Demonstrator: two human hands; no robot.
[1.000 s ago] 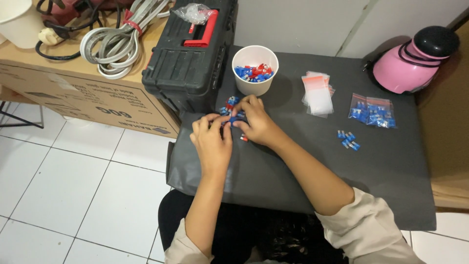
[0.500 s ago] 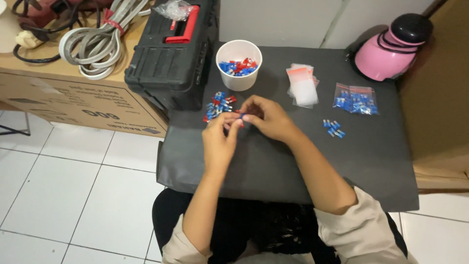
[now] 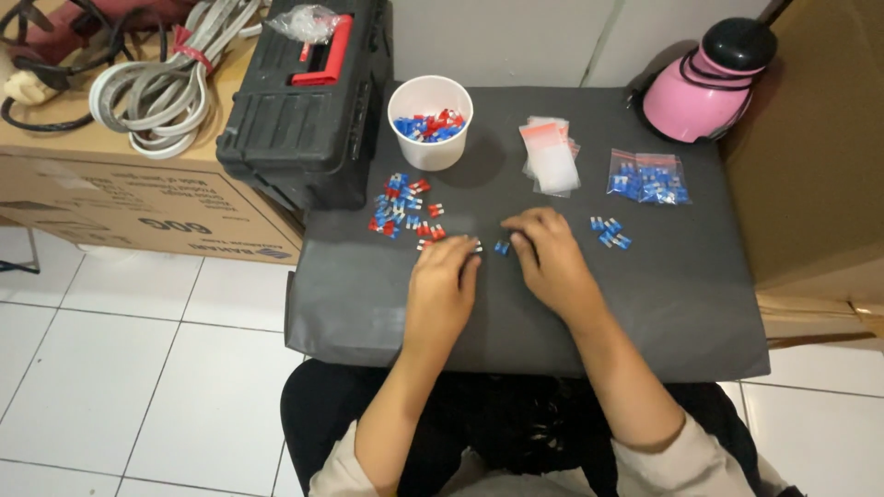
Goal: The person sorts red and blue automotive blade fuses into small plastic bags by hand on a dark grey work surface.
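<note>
step: sorting small connectors, by the look | left hand [image 3: 444, 276] flat, fingers together on a red one | right hand [image 3: 551, 260] fingers curled, apart, by a blue connector [image 3: 502, 248] | loose pile [image 3: 402, 208] below the white cup [image 3: 430, 121] | next: a fine pinch

Home workroom, toolbox [image 3: 308, 101], coiled cables [image 3: 170, 78], tiled floor [image 3: 120, 368]

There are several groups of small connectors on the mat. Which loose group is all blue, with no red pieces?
The small cluster right of the right hand, below the filled bag. The loose pile beside the left hand mixes red and blue.
</note>
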